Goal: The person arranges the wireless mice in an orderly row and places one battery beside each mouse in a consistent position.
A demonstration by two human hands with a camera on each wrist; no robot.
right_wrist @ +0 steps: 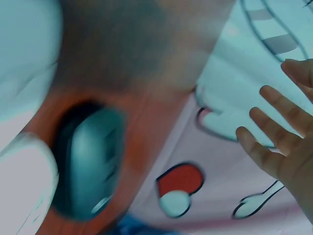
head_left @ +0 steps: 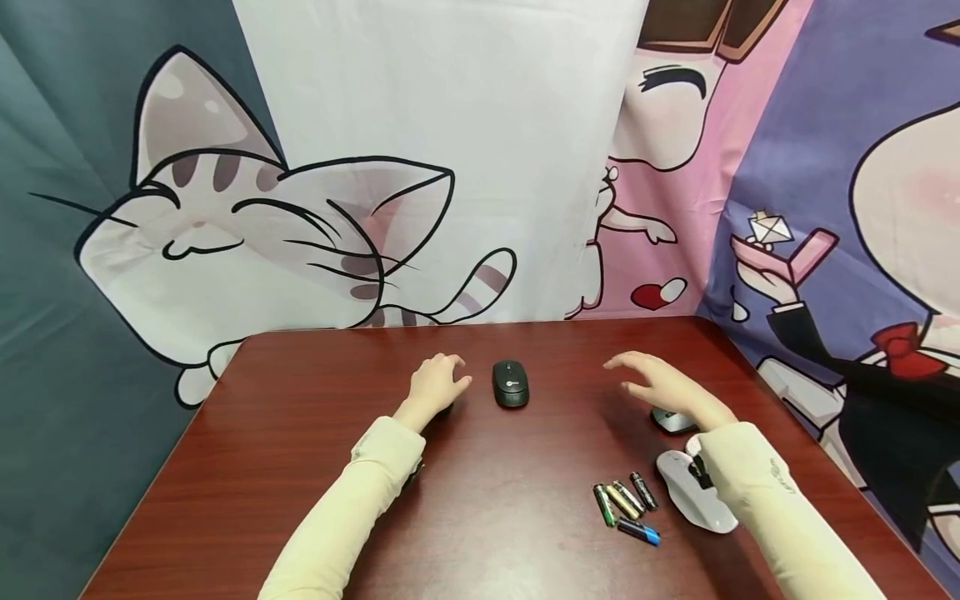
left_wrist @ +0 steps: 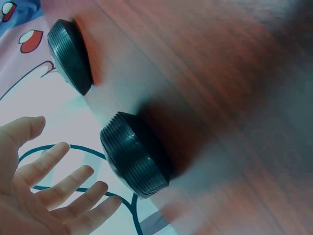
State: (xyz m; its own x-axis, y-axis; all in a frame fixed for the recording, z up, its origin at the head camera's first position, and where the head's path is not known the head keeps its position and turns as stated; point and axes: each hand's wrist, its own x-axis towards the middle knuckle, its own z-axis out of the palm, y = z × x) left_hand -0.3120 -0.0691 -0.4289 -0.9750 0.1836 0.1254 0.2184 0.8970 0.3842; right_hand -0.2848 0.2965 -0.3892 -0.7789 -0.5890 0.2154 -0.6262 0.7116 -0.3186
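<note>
My left hand (head_left: 435, 387) hovers over the left half of the table, its fingers spread and holding nothing. Just beyond those fingers in the left wrist view is a black mouse with ribbed sides (left_wrist: 137, 154); in the head view the hand hides most of it. A second black mouse (head_left: 511, 384) lies to the right of that hand. On the right, my right hand (head_left: 663, 385) hangs in the air with loose, empty fingers. Partly hidden beneath its wrist are a grey and black mouse (right_wrist: 93, 161) and a white mouse (head_left: 693, 493).
Several batteries (head_left: 624, 504) lie in a cluster left of the white mouse, one with a blue end (head_left: 639, 532). A small white object (head_left: 693, 445) shows partly beside the right cuff. Cartoon-printed cloth (head_left: 450, 100) hangs behind the reddish-brown table (head_left: 285, 417).
</note>
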